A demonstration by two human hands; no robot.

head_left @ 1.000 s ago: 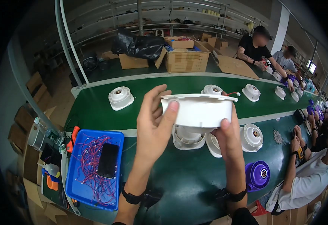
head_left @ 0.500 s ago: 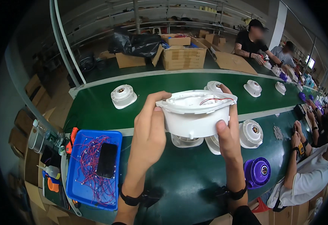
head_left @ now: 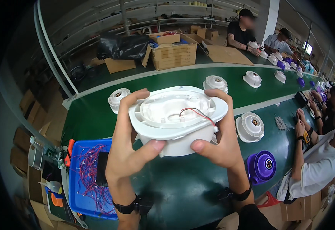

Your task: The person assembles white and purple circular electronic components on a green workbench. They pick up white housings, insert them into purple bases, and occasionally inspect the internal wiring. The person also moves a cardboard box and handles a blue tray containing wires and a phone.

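On your left, a blue tray (head_left: 76, 193) is lying on the green table (head_left: 175, 191) and holding a tangle of red wires (head_left: 89, 172) with small white ends; a dark phone (head_left: 101, 168) is resting there too, partly disappearing behind your left hand (head_left: 125, 153). That hand is gripping the left side of a white housing (head_left: 178, 143), its thumb pressing the near wall. You are holding this housing above the table, its hollow side tilting toward you, and a red and a dark lead (head_left: 202, 113) are running from inside toward its right edge. (A small dark mark is showing on its far rim, too small to read.) Beyond it, a carton (head_left: 174, 57) is bearing a smaller box (head_left: 164, 37) at its top. Your right hand (head_left: 222, 147) is gripping the housing's right side. Farther right, another white unit (head_left: 250, 127) is sitting on the table, and a purple unit (head_left: 261, 167) is resting nearer you.
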